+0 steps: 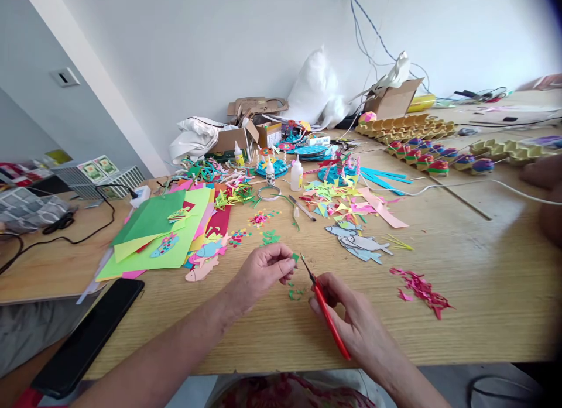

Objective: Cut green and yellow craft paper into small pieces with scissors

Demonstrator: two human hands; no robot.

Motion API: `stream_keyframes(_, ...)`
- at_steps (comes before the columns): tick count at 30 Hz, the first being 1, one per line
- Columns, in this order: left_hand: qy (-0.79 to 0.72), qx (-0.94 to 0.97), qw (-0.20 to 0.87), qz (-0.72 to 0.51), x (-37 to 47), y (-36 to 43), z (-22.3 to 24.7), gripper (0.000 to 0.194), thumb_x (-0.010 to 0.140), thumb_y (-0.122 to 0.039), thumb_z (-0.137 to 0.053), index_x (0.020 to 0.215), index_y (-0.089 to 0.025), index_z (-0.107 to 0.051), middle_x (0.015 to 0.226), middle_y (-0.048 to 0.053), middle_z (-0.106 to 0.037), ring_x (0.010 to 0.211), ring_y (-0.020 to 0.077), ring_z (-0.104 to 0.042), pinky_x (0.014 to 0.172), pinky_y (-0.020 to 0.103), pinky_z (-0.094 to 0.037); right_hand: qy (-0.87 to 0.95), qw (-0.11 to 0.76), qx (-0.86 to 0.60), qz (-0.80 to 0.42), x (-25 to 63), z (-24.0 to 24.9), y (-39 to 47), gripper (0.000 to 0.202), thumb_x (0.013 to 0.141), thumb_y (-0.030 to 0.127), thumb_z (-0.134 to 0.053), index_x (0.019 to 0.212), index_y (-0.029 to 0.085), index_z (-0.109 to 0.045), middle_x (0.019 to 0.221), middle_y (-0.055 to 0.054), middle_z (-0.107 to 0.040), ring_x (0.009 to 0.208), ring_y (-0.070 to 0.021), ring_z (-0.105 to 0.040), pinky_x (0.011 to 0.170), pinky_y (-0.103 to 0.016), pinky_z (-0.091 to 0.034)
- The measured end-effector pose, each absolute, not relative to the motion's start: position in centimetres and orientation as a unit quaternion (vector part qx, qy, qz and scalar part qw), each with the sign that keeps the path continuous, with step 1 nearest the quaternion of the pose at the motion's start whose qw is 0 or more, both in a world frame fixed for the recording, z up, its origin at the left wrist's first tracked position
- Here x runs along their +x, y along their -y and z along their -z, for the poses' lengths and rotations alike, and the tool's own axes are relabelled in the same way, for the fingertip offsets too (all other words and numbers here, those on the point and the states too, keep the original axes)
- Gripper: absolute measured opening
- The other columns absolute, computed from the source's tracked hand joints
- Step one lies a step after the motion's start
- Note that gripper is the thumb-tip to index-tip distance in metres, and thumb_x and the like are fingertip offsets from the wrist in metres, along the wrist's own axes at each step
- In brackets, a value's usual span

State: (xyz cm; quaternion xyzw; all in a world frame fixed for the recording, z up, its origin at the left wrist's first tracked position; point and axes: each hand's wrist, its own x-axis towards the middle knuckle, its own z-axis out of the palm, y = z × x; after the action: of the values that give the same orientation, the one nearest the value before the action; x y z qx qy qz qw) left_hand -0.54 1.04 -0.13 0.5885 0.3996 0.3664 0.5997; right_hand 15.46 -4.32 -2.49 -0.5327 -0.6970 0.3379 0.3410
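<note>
Between its thumb and fingers, my left hand point(267, 270) pinches a small piece of green paper point(295, 257). My right hand point(345, 311) is closed around red-handled scissors point(329, 323), whose dark tips point up and left, close to the green piece. Below the left fingertips, small green paper scraps point(295, 292) lie on the wooden table point(263, 332). Just beyond the left hand sits a group of green cut pieces point(270, 237). Grey-blue paper fish point(357, 244) lie beyond the right hand.
Coloured paper sheets point(151, 220) and a black phone point(90, 332) lie left. Pink-red scraps point(424, 291) are at right. Glue bottles point(297, 175) stand behind, with painted egg-carton pieces point(439, 156) at back right. A person's hand point(544, 174) shows at the right edge.
</note>
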Motion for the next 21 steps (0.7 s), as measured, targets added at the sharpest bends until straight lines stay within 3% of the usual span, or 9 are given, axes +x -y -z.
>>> stream_keyframes(21, -0.377, 0.601, 0.617, -0.341, -0.14, -0.52, -0.35, 0.014, 0.071, -0.026, -0.054, 0.065, -0.013, -0.051, 0.058, -0.003, -0.046, 0.057, 0.0083, -0.044, 0.057, 0.021, -0.037, 0.69, 0.353, -0.529, -0.347, 15.14, 3.36, 4.13, 0.026, 0.081, 0.037, -0.039, 0.062, 0.02, -0.041, 0.051, 0.006, -0.034, 0.048, -0.0093, -0.033, 0.044, -0.02, -0.026)
